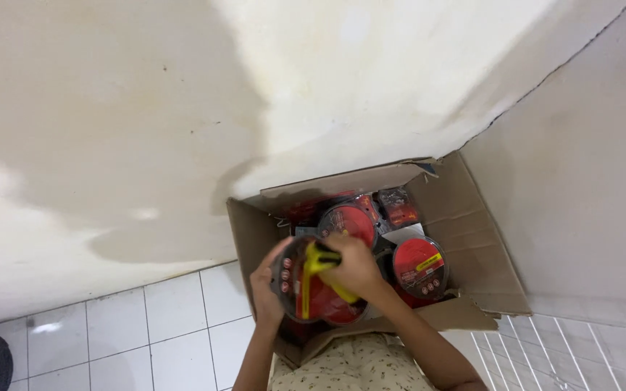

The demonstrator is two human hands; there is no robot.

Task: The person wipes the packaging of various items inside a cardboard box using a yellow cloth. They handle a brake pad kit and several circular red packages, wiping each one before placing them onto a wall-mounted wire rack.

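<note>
Head view, looking straight down into an open cardboard box (472,239) set in a wall corner on white tiles (153,326). At the box's 7 o'clock, a round red pack in clear plastic (313,289), tilted up off the stack. Left hand (266,286) curled around the pack's rim at its 9 o'clock, holding it. Right hand (356,268) closed over the pack's 2 o'clock edge, clamped on a yellow tool or strip (313,271) lying across the red face. Judged step: working at the held pack with the yellow piece, above the box rather than clear of it. Next move likely calls for a steady left-hand grip while the right draws the yellow piece along. More red round packs at the box's 12 o'clock (349,221) and 3 o'clock (418,264), a smaller red packet (398,208) beyond.

Hard to make out: what the yellow piece is. Right fingertips hidden beneath the knuckles; lower layers of the box hidden; forearms cut off at the bottom edge.
</note>
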